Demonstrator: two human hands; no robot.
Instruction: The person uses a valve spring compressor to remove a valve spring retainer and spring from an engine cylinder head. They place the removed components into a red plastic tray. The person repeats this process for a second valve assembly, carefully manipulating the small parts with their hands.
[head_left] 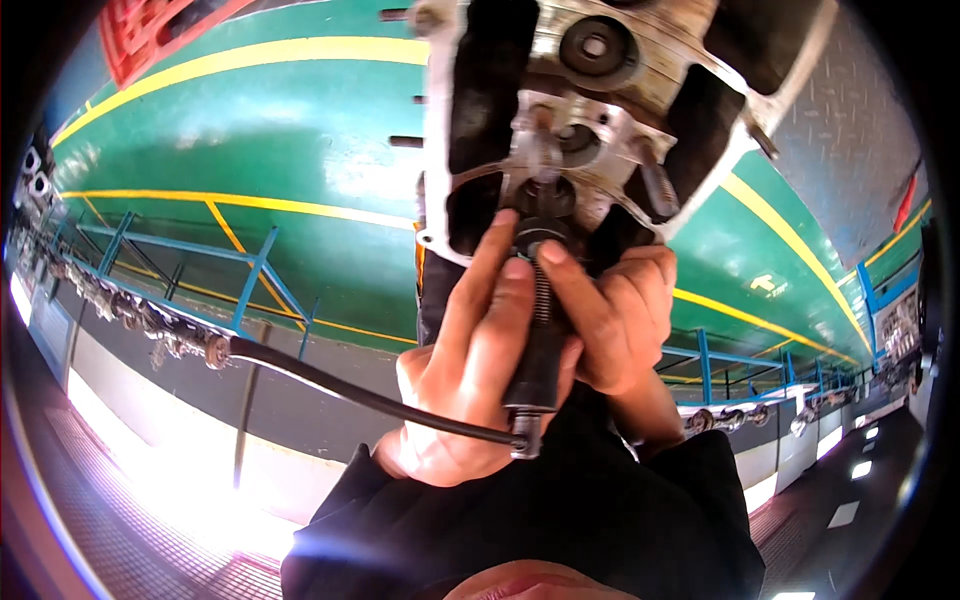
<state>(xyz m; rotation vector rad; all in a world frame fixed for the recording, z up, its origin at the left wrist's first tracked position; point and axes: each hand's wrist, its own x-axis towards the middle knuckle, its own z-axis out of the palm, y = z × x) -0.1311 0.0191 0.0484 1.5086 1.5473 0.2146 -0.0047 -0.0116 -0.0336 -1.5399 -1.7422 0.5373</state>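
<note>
Both hands grip the black air tool (540, 340), left hand (465, 385) wrapped shut, right hand (615, 320) pinching near its tip, which should stay square to the metal casting (600, 120).

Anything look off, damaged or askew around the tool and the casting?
Nothing clearly out of place. Both hands, left hand and right hand, grip the black pneumatic tool, its tip set on the metal casting. The casting looks worn and grimy, but no break is visible. The black hose trails off left, unkinked.
</note>
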